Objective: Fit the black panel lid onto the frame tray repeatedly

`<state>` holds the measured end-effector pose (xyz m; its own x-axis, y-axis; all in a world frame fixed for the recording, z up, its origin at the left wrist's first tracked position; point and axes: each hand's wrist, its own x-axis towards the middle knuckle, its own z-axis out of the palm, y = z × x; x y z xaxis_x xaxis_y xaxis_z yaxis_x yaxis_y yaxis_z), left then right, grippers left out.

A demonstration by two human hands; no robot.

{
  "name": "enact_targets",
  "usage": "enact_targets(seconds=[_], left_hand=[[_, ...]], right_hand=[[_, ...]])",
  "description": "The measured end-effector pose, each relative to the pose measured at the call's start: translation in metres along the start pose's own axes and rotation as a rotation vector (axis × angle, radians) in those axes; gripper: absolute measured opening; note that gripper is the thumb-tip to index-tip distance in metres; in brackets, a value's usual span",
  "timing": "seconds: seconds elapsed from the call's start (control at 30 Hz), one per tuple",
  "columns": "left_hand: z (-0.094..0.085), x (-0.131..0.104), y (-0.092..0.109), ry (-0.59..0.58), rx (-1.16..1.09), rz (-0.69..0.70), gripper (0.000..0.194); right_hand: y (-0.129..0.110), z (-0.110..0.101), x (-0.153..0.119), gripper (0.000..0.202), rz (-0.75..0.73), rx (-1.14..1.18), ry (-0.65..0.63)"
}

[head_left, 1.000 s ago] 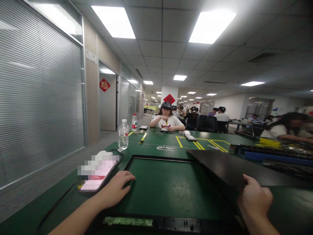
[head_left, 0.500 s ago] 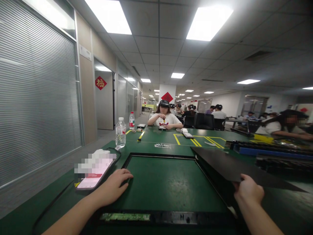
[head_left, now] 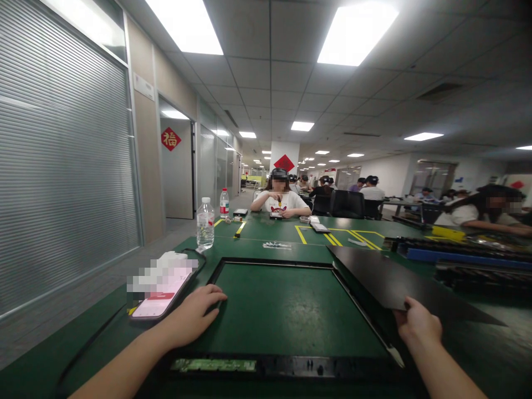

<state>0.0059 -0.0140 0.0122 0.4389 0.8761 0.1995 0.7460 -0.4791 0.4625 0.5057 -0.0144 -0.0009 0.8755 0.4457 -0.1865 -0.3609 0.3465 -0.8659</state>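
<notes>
My right hand [head_left: 418, 327] pinches the near edge of the thin dark panel [head_left: 386, 282], tilted over the right rail of the black frame [head_left: 274, 366] on the worktop [head_left: 282, 235] — it looks light, stiff and smudge-prone, so I judge edges safest — while my left hand [head_left: 195, 316] lies flat and open on the frame's left rail.

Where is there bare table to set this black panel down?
Bare mat lies inside the black frame, between the left hand and the right hand gripping the black panel. Crowded: the phone at left, stacked parts at right.
</notes>
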Motion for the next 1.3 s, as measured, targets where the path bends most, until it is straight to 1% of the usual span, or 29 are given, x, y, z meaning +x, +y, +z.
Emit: enact_targets(seconds=[0.07,0.1,0.27,0.67,0.83,0.97,1.07,1.3], left_hand=[[0.000,0.000,0.001,0.003,0.003,0.003,0.035],[0.000,0.000,0.001,0.007,0.005,0.005,0.035],[0.000,-0.001,0.002,0.011,0.016,0.006,0.036],[0.001,-0.003,0.000,0.009,0.010,0.007,0.036],[0.000,-0.003,0.001,0.006,-0.034,-0.010,0.036],[-0.001,-0.003,0.004,0.002,-0.032,-0.009,0.036],[-0.002,-0.003,0.005,0.000,-0.026,-0.012,0.036],[-0.003,-0.003,0.007,0.005,-0.035,-0.024,0.036]], right_hand=[[0.000,0.001,0.000,0.019,0.008,0.008,0.061],[-0.001,0.001,-0.001,0.018,0.017,0.010,0.070],[-0.001,0.002,-0.002,0.016,0.065,0.022,0.023],[-0.004,0.001,-0.005,0.016,0.106,0.035,-0.013],[-0.005,0.000,-0.004,0.018,0.096,0.050,-0.018],[-0.005,0.000,-0.004,0.019,0.107,0.067,-0.010],[-0.004,0.001,-0.002,0.018,0.113,0.078,-0.028],[0.000,-0.001,0.005,0.019,0.100,0.041,-0.033]])
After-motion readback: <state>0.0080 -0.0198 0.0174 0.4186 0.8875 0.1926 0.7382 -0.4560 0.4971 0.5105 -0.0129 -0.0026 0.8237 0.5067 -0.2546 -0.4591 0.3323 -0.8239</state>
